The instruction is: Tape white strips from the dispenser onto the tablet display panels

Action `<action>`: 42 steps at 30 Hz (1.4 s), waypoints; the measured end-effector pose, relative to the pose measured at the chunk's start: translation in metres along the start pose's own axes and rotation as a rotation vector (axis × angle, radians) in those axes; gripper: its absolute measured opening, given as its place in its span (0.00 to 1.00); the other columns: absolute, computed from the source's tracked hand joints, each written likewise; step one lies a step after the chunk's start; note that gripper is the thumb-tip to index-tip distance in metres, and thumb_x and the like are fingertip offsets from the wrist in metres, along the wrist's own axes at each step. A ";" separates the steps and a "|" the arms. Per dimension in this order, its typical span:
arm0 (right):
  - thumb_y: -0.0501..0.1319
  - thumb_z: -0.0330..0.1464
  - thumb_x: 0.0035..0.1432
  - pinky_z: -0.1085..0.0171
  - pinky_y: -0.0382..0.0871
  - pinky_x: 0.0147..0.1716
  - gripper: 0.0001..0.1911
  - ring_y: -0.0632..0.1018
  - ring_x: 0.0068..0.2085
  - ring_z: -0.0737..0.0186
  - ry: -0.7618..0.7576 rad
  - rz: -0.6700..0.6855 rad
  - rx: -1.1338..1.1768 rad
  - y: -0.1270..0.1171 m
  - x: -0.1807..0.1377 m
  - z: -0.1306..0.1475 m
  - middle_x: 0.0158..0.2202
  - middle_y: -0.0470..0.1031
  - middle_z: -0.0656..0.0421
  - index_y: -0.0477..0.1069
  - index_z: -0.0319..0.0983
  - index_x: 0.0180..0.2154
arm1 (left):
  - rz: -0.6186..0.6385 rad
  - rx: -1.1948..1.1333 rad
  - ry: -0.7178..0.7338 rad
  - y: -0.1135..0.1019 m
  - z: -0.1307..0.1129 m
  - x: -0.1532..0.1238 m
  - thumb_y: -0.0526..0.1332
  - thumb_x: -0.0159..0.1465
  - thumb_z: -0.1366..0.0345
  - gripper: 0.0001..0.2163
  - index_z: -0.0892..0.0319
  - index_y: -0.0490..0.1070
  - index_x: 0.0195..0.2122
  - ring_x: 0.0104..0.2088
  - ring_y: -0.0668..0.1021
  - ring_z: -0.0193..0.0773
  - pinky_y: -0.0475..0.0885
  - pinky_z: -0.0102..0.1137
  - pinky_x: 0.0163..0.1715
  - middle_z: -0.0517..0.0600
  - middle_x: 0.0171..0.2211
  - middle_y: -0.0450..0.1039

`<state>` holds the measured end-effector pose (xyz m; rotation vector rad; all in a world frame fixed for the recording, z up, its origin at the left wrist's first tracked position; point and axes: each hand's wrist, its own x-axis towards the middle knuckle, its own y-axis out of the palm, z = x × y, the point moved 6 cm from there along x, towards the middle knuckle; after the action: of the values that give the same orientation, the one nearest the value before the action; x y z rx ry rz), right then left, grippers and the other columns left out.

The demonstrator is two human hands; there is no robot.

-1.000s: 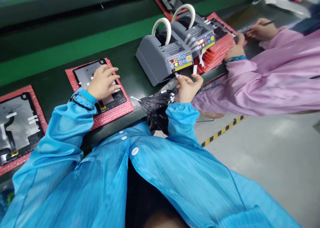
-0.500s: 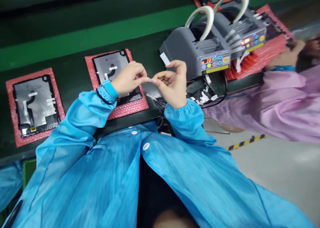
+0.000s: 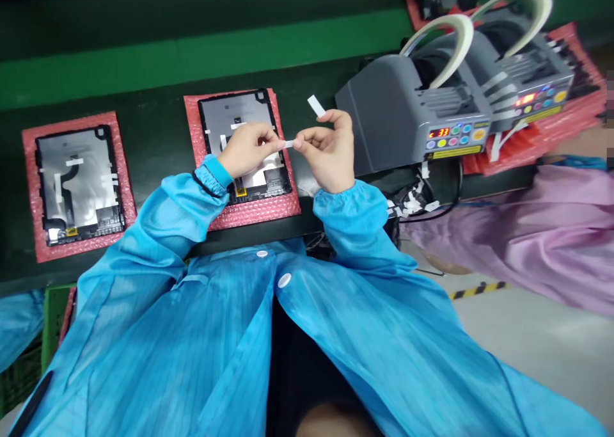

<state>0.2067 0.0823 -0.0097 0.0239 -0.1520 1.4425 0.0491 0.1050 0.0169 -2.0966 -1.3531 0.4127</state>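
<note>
Between my two hands a short piece of white tape point(image 3: 288, 144) is stretched. My left hand point(image 3: 250, 148) pinches its left end with thumb and forefinger. The thumb and a finger of my right hand point(image 3: 330, 152) are closed on the other end. A second white tape piece point(image 3: 315, 106) sticks up from a raised fingertip of that same hand. Below my left hand lies a tablet screen panel point(image 3: 263, 111) with a grey back and black frame, on a pink bubble-wrap sheet point(image 3: 259, 213). My left hand and sleeve cover part of the panel.
Another panel point(image 3: 89, 187) lies on pink bubble wrap at the left. Two grey tape dispensers point(image 3: 378, 117) with rolls and lit displays stand at the right, above cables and tape scraps point(image 3: 417, 200). A co-worker's pink sleeve point(image 3: 542, 238) reaches in from the right.
My view has shifted, so the dispensers appear farther right. My hands have moved left relative to the dispensers, over the panel's right side, still holding the tape between them.
</note>
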 end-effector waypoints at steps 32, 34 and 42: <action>0.68 0.30 0.50 0.62 0.69 0.31 0.27 0.73 0.28 0.67 0.216 0.162 -0.328 0.016 0.041 -0.060 0.29 0.70 0.64 0.56 0.41 0.47 | 0.018 0.408 -0.265 0.017 0.016 0.015 0.62 0.63 0.62 0.07 0.62 0.74 0.35 0.57 0.67 0.57 0.62 0.49 0.58 0.58 0.43 0.73; 0.69 0.31 0.49 0.63 0.67 0.30 0.26 0.72 0.28 0.67 0.221 0.178 -0.317 0.015 0.041 -0.063 0.28 0.67 0.65 0.56 0.42 0.45 | -0.014 0.406 -0.267 0.015 0.020 0.015 0.64 0.62 0.61 0.08 0.60 0.73 0.36 0.58 0.66 0.59 0.60 0.50 0.58 0.58 0.44 0.72; 0.58 0.48 0.62 0.65 0.63 0.29 0.17 0.65 0.26 0.68 0.045 0.300 -0.263 0.006 0.036 -0.028 0.24 0.60 0.64 0.59 0.42 0.34 | -0.101 0.187 -0.119 -0.012 0.034 0.025 0.61 0.65 0.62 0.04 0.56 0.72 0.35 0.47 0.73 0.46 0.64 0.42 0.53 0.51 0.38 0.73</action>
<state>0.2078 0.1220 -0.0339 -0.2561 -0.3174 1.7103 0.0329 0.1420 0.0002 -1.8684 -1.4229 0.6061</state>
